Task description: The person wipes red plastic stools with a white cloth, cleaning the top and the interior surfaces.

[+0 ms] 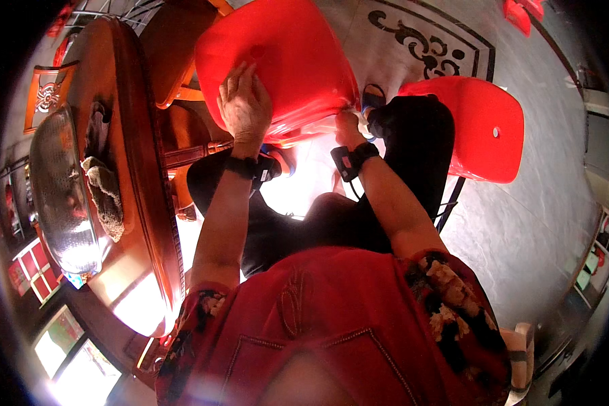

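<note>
A red plastic stool (pixel 294 56) stands in front of me, between and beyond my knees, its broad smooth face turned up. My left hand (pixel 246 101) lies on that face near its left side, palm down, fingers pointing away and nothing seen in them. At the near right corner of the stool is my right hand (pixel 348 127), its fingers curled in at the edge; whether they grip the rim or something else is hidden. Each wrist wears a black strap with a small black device.
To the left stands a polished wooden table (pixel 127 127) bearing a dark crumpled cloth (pixel 97 127), a grey-brown cloth (pixel 104 198) and a glossy transparent cover (pixel 63 193). Wooden chairs (pixel 175 51) adjoin it. A second red seat (pixel 487 127) with dark legs is right of my knee.
</note>
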`<state>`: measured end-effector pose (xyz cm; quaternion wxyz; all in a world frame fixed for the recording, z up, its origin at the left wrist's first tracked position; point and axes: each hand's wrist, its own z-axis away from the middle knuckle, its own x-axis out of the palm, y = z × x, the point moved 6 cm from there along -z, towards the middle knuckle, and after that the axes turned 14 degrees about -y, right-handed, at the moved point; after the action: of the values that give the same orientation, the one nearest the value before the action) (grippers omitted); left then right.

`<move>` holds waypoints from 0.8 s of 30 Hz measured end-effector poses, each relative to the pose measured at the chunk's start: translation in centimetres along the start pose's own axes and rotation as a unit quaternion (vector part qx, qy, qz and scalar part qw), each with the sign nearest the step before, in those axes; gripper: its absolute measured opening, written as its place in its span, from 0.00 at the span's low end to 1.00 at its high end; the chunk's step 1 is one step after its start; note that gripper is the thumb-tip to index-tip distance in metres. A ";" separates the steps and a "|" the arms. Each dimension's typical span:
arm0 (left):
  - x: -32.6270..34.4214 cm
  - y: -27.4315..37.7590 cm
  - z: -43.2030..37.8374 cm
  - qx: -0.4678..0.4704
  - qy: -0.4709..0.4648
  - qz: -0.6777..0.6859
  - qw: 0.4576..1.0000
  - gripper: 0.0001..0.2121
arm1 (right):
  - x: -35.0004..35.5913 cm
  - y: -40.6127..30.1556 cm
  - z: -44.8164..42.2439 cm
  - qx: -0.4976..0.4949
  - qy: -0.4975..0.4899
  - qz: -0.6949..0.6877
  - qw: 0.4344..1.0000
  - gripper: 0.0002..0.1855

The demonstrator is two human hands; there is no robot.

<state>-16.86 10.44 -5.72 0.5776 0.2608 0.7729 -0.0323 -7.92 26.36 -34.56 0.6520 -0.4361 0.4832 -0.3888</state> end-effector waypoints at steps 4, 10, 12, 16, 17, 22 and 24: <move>-0.1 -0.7 0.6 -0.005 -0.003 -0.005 1.000 0.13 | 0.9 3.0 0.5 0.213 0.048 0.040 0.975 0.18; 0.4 1.5 -1.3 0.003 -0.009 0.002 1.000 0.12 | -0.2 12.4 -0.3 0.301 0.181 0.237 0.906 0.16; 0.1 0.0 -0.1 -0.017 -0.003 -0.019 1.000 0.12 | 1.4 8.8 -0.7 0.238 0.107 0.153 0.953 0.13; -0.3 -0.8 0.9 -0.031 -0.004 -0.020 0.999 0.12 | 6.6 1.0 -0.7 0.100 -0.188 -0.229 0.950 0.08; -0.4 -0.6 0.8 -0.031 -0.009 -0.021 0.999 0.12 | 8.3 -0.6 -0.2 0.088 -0.227 -0.288 0.926 0.07; -1.1 -1.3 0.5 -0.004 0.015 0.149 0.989 0.11 | 12.1 -7.7 2.1 0.101 -0.227 -0.419 0.873 0.09; -0.5 -2.9 1.1 -0.012 0.025 0.372 0.928 0.09 | 11.1 -10.3 3.0 0.125 -0.265 -0.400 0.868 0.12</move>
<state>-17.11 7.38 -6.39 0.5319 0.5231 0.6351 0.2004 -3.31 13.39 -27.62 0.5932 -0.5937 0.0238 -0.5431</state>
